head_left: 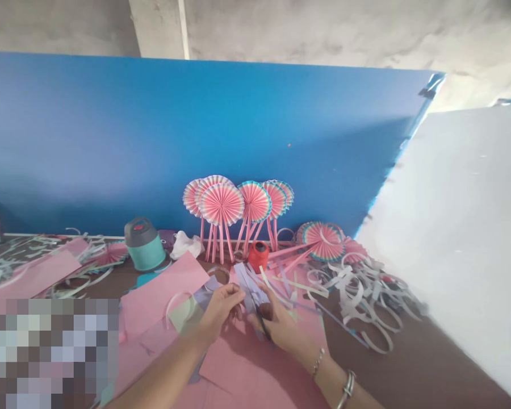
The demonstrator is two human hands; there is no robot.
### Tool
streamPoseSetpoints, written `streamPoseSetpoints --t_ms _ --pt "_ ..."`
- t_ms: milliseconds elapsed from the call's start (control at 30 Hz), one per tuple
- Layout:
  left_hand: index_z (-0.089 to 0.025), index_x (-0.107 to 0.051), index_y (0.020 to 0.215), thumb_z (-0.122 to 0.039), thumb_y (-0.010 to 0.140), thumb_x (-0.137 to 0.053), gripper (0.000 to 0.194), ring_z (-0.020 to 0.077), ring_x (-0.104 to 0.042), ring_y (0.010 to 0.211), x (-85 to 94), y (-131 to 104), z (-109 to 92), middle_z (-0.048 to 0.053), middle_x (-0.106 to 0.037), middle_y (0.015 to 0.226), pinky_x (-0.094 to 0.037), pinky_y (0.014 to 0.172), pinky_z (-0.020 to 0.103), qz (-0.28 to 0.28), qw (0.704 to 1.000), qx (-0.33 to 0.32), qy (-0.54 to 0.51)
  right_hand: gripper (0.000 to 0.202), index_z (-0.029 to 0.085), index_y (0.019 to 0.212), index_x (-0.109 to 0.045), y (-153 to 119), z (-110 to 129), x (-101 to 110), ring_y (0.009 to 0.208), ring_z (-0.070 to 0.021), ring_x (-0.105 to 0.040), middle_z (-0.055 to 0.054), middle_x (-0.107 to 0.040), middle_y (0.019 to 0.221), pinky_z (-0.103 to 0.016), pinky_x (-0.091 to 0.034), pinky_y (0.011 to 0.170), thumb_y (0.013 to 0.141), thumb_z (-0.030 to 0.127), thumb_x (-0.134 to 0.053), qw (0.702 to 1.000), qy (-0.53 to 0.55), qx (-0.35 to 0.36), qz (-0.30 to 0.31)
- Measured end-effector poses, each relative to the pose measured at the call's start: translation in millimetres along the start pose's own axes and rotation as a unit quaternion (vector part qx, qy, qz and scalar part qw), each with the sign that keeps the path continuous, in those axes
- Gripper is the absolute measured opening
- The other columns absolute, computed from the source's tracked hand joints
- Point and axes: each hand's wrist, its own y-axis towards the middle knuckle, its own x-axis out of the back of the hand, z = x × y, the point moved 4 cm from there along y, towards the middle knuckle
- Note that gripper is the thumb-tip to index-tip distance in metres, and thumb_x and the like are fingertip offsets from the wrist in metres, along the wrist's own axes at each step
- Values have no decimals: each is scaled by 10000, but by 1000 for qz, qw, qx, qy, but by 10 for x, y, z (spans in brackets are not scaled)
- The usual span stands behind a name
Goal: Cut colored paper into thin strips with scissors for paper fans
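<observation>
Near the table's middle, my left hand (pixel 225 307) is closed on the left edge of a lavender paper piece (pixel 247 281). My right hand (pixel 272 318) is wrapped round dark-handled scissors (pixel 262 322), whose blades lie at the lavender paper. Beneath both hands spread large pink paper sheets (pixel 255 369). Just behind the paper stands a red thread spool (pixel 258 255). Thin pale strips lie to the right of my right hand.
Pink pleated paper fans (pixel 222 203) on sticks lean against the blue partition (pixel 153 130). A teal container (pixel 145 247) stands back left. Curled white strips (pixel 361 295) heap at right; more fans (pixel 322 241) lie behind them.
</observation>
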Motion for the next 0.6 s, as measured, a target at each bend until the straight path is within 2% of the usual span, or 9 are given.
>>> streamPoseSetpoints --t_ms 167,400,600 --pt "-179 -490 618 -421 636 -673 304 72 -474 326 -6 -1 -17 -45 -538 412 -240 351 165 -4 1000 -4 -11 705 137 1332 -268 2 -10 -4 477 -93 -321 114 -333 543 -222 -235 451 757 371 -601 1000 2 20 -1" --pt "-175 -502 623 -426 640 -683 310 81 -472 326 -6 16 14 -42 -531 406 -257 350 175 7 1000 -9 -29 739 149 1352 -256 9 -25 -6 467 -91 -304 117 -318 540 -219 -227 436 751 387 -612 1000 19 8 2" --pt "-171 -500 618 -426 661 -670 309 64 -459 316 -18 -30 -47 -29 -551 400 -249 343 158 -1 1000 -9 -14 733 149 1342 -278 12 -29 -14 469 -90 -295 120 -325 527 -217 -230 446 743 393 -623 1000 20 13 -12"
